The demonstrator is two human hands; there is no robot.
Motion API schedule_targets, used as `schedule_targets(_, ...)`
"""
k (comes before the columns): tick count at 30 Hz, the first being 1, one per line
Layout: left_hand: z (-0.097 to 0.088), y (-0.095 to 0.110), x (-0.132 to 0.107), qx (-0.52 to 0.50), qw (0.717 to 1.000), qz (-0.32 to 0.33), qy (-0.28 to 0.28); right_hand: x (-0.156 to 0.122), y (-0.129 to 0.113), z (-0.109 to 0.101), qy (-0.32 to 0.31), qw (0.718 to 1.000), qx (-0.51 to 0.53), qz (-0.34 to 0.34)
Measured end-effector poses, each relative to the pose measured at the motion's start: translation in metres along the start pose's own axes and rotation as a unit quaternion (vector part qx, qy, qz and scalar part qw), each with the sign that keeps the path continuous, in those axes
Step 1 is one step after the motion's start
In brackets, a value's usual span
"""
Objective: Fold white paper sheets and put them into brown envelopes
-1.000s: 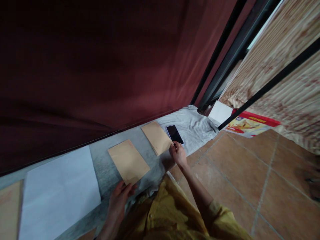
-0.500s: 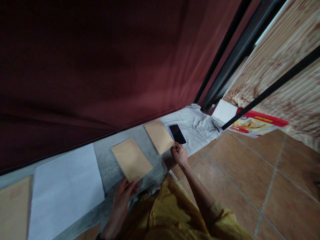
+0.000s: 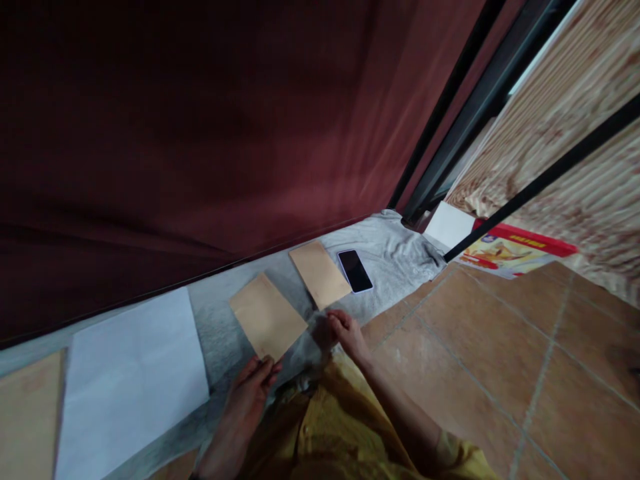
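Observation:
Two brown envelopes lie on a grey cloth [image 3: 395, 253] along the wall. My left hand [image 3: 253, 387] rests at the near corner of the closer envelope [image 3: 267, 315], fingers curled onto its edge. My right hand [image 3: 344, 331] hovers just below the farther envelope [image 3: 319, 273], fingers bent and loosely closed, nothing visible in them. A black phone [image 3: 355, 271] lies face up right beside the farther envelope.
A large white sheet [image 3: 130, 373] lies left of the envelopes, and another brown piece [image 3: 27, 413] at the far left. Dark red curtain behind. Tiled floor [image 3: 500, 347] to the right, with a white paper [image 3: 449, 225] and a red printed box [image 3: 510, 248] near a black frame.
My right hand has pulled back from the corner of the farther envelope by the phone towards me and to the left. The left hand stays at the closer envelope's corner.

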State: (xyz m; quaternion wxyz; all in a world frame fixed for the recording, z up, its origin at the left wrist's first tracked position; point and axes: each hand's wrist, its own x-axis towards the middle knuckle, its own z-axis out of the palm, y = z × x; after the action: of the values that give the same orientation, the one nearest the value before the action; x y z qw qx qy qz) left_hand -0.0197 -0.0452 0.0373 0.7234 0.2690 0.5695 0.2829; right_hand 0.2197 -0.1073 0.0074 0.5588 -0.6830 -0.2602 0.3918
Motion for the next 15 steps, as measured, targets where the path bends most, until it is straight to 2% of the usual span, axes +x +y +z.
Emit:
schedule_targets(2, 0.007, -0.002, -0.005, 0.010, 1.000, 0.003, -0.029, -0.018, 0.006, 0.017, -0.092, 0.986, 0.114, 0.082)
schedule_targets(3, 0.011, -0.004, -0.007, 0.019, 0.999, 0.007, -0.043, -0.024, 0.009, 0.024, -0.116, 0.973, 0.162, 0.113)
schedule_targets(6, 0.016, -0.011, -0.009, 0.049, 0.997, 0.023, -0.061, -0.034, 0.011, 0.041, -0.115, 0.950, 0.246, 0.155)
schedule_targets(10, 0.010, -0.018, -0.006, 0.082, 0.995, 0.049, -0.042, -0.030, 0.006, 0.047, -0.113, 0.947, 0.254, 0.164)
schedule_targets(15, 0.009, -0.015, -0.006, 0.116, 0.990, 0.070, -0.040, -0.028, -0.003, 0.044, -0.108, 0.959, 0.236, 0.114)
